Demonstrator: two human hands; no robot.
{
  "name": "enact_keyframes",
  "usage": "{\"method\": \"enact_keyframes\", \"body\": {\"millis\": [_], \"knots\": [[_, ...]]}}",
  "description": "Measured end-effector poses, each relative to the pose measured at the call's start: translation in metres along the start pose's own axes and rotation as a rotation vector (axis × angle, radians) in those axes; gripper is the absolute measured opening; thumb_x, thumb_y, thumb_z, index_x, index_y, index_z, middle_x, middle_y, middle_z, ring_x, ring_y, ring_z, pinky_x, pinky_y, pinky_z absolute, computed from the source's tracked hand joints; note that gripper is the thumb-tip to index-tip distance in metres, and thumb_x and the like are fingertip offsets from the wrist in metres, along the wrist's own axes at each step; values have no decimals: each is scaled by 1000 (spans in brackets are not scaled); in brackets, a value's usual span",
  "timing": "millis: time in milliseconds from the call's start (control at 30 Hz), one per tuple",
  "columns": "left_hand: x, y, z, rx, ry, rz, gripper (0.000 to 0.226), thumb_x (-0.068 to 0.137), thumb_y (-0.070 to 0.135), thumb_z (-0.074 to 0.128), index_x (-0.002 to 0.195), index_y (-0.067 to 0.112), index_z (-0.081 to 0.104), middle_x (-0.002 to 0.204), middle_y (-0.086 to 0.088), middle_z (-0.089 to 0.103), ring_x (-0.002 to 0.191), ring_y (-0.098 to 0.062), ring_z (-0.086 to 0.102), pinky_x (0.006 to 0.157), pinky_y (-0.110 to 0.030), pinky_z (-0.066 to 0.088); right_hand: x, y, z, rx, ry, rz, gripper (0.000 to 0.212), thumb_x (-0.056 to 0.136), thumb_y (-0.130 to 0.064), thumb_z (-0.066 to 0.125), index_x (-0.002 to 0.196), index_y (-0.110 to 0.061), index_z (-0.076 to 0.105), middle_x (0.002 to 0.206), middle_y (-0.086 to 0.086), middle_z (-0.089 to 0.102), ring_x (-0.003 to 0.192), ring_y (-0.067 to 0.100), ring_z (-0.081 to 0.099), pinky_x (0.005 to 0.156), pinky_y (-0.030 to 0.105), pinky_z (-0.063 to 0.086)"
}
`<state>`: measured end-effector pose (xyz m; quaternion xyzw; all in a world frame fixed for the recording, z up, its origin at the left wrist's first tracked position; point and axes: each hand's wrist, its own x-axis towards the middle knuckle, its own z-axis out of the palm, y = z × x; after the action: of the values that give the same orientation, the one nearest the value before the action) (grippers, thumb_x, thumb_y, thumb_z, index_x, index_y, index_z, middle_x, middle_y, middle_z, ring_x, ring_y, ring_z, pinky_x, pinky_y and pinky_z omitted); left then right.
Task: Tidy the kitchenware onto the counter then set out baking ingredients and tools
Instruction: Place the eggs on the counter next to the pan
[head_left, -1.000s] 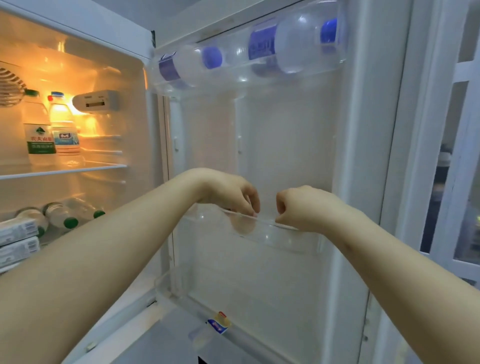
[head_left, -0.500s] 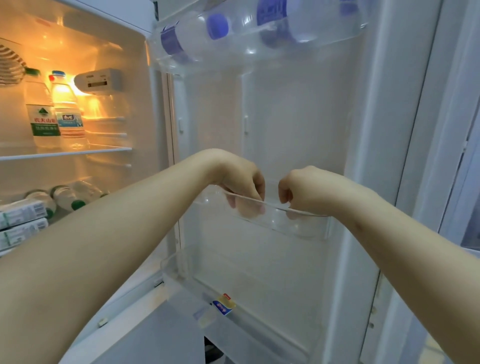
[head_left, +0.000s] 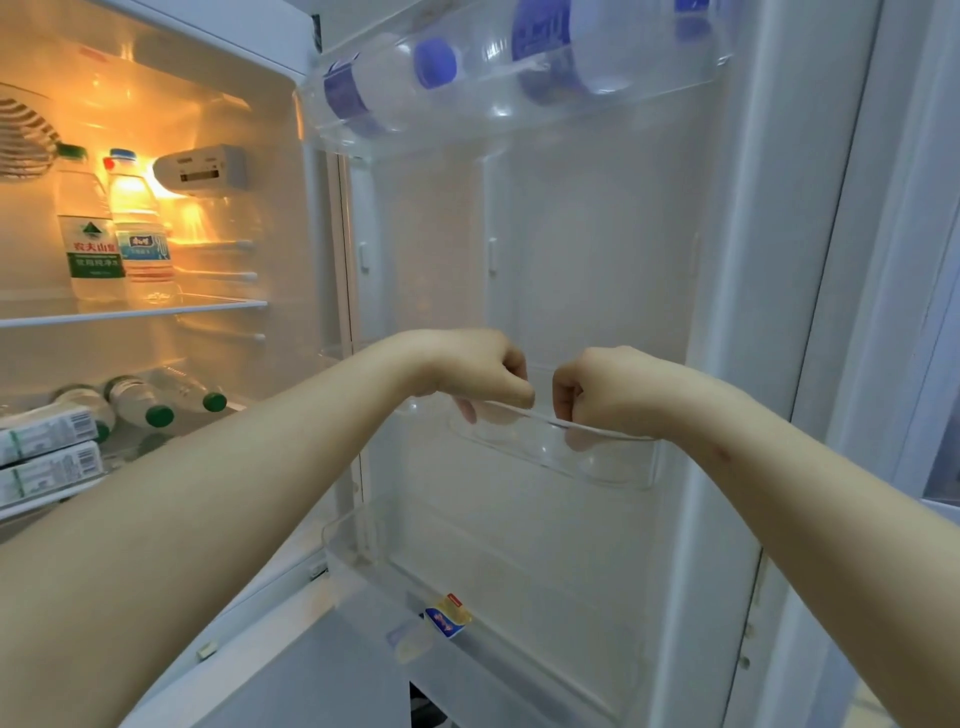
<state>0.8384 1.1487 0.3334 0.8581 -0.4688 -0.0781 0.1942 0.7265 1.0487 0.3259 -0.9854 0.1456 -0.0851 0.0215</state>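
Note:
The fridge stands open, its door (head_left: 597, 270) swung toward me. A clear plastic door shelf (head_left: 613, 462) sits at mid height on the inside of the door. My left hand (head_left: 467, 371) grips the shelf's front rim near its left end, fingers curled over the edge into the bin. My right hand (head_left: 605, 389) grips the same rim close beside it, fingers also hooked inside. The shelf looks empty behind my fingers.
The top door bin (head_left: 363, 130) holds lying water bottles (head_left: 405, 78) with blue labels and caps. The bottom door bin (head_left: 363, 545) has a small blue-yellow packet (head_left: 447, 618). Inside the lit fridge stand two bottles (head_left: 96, 228), with lying bottles (head_left: 140, 405) and cartons (head_left: 47, 452) below.
The view has tilted down and moved closer, so the top bin sits higher in frame. Both hands keep their grip on the middle shelf's rim, a little nearer together.

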Motion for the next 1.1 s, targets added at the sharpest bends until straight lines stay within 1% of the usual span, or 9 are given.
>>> {"method": "enact_keyframes", "body": {"millis": [67, 133, 300, 400, 500, 667, 767, 867, 1100], "knots": [[-1, 0, 1, 10, 3, 1, 18, 90, 23, 46, 96, 15, 61, 94, -2, 59, 95, -25, 63, 67, -23, 53, 1, 0, 0, 9, -6, 11, 13, 82, -13, 60, 78, -23, 53, 86, -1, 55, 82, 20, 49, 68, 25, 42], [-1, 0, 2, 9, 18, 10, 24, 92, 23, 42, 104, 12, 60, 96, -2, 59, 96, -25, 61, 67, -24, 52, 0, 1, 0, 43, -3, 25, 14, 80, -15, 64, 75, -22, 53, 85, 2, 57, 82, 23, 56, 64, 28, 51], [-5, -2, 4, -230, 192, 80, 21, 94, 15, 38, 94, 11, 58, 69, 3, 49, 63, -12, 47, 54, -19, 43, -4, 2, 2, 201, 99, 60, 7, 80, -14, 57, 73, -17, 57, 84, 5, 59, 81, 25, 64, 52, 29, 58], [-5, -5, 6, -556, 407, 48, 19, 94, 18, 40, 86, 11, 56, 66, 1, 51, 55, -13, 50, 44, -15, 39, -5, 3, 2, 279, 182, 86, 7, 78, -13, 55, 78, -13, 62, 80, 5, 59, 73, 18, 58, 54, 30, 59], [-10, -2, 3, -1100, 546, -82, 20, 94, 24, 43, 85, 10, 53, 68, -5, 53, 46, -13, 50, 37, -12, 36, -5, 0, -3, 500, 304, 134, 7, 78, -11, 56, 78, -11, 63, 73, 6, 58, 66, 16, 55, 50, 27, 57], [-43, -12, -6, -1875, 431, -120, 28, 87, 31, 56, 71, 8, 53, 61, -4, 50, 45, -10, 47, 31, -11, 34, -7, -29, -12, 1174, 455, 81, 13, 82, -7, 54, 71, -12, 55, 72, 8, 56, 69, 19, 60, 43, 22, 51], [-67, -18, -2, -2033, 419, -56, 26, 83, 29, 61, 71, 8, 53, 65, -3, 50, 52, -9, 47, 33, -9, 35, -9, -54, -5, 1539, 395, -2, 15, 85, -5, 54, 72, -12, 54, 75, 7, 58, 64, 18, 59, 43, 21, 49], [-93, -28, 8, -2060, 561, -60, 25, 83, 28, 60, 69, 8, 53, 62, -3, 51, 48, -9, 47, 32, -8, 34, -7, -77, 17, 1825, 231, -33, 13, 86, -4, 52, 75, -12, 53, 70, 5, 57, 59, 16, 57, 43, 19, 48], [-169, -32, 52, -2029, 997, -239, 23, 85, 27, 54, 70, 10, 53, 55, -2, 54, 41, -8, 49, 32, -9, 33, -32, -119, 67, 2058, -280, -3, 16, 86, -6, 51, 72, -12, 55, 60, 2, 58, 49, 12, 59, 41, 18, 48]]}}
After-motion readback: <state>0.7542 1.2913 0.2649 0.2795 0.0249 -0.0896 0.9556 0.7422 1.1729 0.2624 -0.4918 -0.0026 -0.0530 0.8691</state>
